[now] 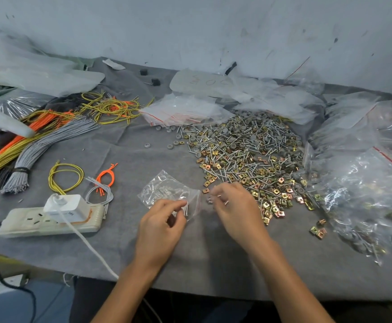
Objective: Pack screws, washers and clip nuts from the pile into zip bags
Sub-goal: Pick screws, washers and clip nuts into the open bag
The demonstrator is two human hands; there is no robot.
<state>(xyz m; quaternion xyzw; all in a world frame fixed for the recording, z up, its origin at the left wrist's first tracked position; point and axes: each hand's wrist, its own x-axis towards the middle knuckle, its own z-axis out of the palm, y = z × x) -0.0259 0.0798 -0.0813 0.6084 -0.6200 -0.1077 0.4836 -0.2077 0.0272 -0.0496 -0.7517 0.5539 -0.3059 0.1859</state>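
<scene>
A small clear zip bag [167,191] with a red strip lies on the grey cloth, several screws inside it. My left hand [161,226] pinches the bag's mouth near its right edge. Just right of the bag's mouth, my right hand [235,210] pinches a few screws [213,199] in its fingertips. Behind and right of both hands spreads the big pile of screws, grey washers and brass clip nuts [246,155].
A stack of empty zip bags [181,110] lies behind the pile. Filled bags [365,194] crowd the right side. Wire bundles [27,145], loose wire loops [65,177] and a power strip [50,220] with a white charger occupy the left. The table's front edge runs below my forearms.
</scene>
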